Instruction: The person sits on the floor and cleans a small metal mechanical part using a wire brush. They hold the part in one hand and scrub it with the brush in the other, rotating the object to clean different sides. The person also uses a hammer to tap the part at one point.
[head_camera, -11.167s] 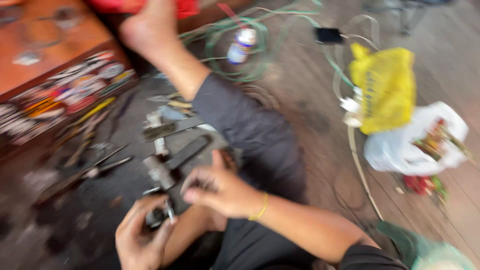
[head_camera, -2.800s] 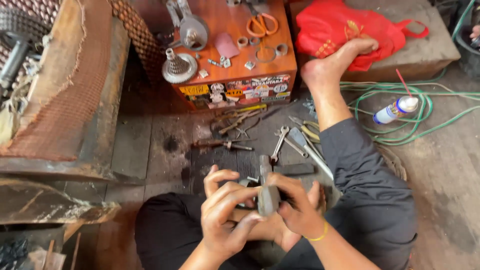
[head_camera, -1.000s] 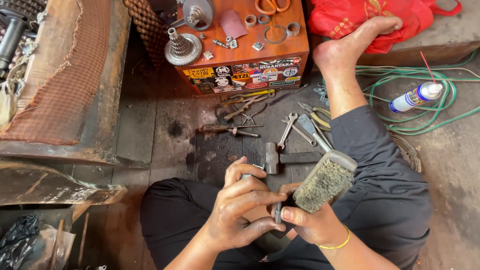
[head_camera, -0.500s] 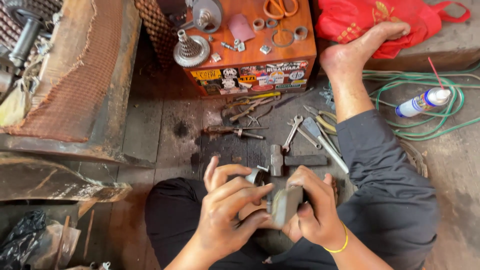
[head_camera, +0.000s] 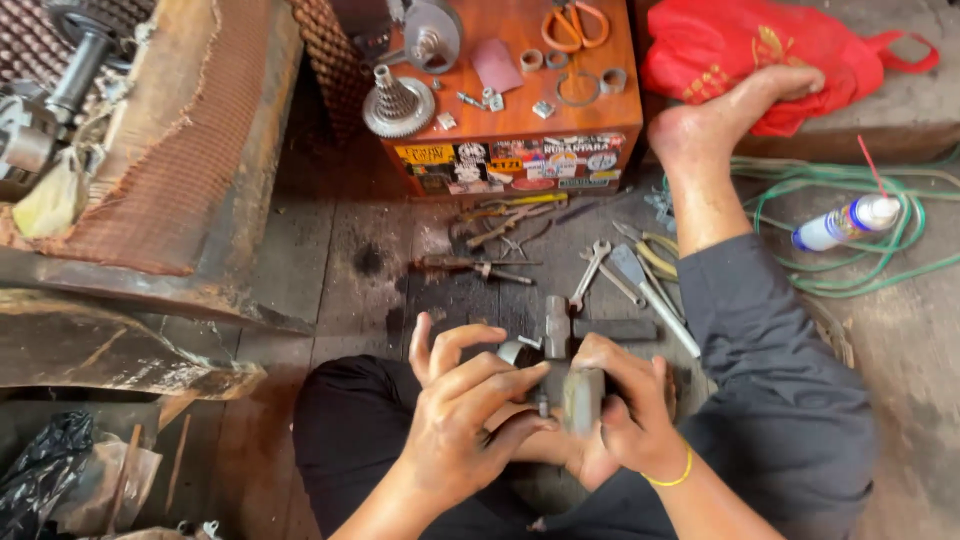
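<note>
I sit cross-legged on a dark plank floor. My left hand (head_camera: 455, 420) pinches a small metal part (head_camera: 541, 402) between thumb and fingers, most of it hidden. My right hand (head_camera: 625, 415) grips a wooden-backed wire brush (head_camera: 583, 398), its back turned up against that part. Both hands meet above my lap. A hammer (head_camera: 565, 328) lies on the floor just beyond my fingers.
Spanners and pliers (head_camera: 615, 272) lie scattered ahead, with a screwdriver (head_camera: 470, 267). An orange wooden box (head_camera: 520, 110) holds a gear (head_camera: 398, 105), rings and scissors. A spray can (head_camera: 845, 222) rests on a green hose (head_camera: 810, 190) at right, by my bare foot (head_camera: 715, 120) and a red bag (head_camera: 740, 45).
One second ago the brush stood tilted with bristles showing; since then my right hand has turned it back-up and drawn it in against the part held by my left hand.
</note>
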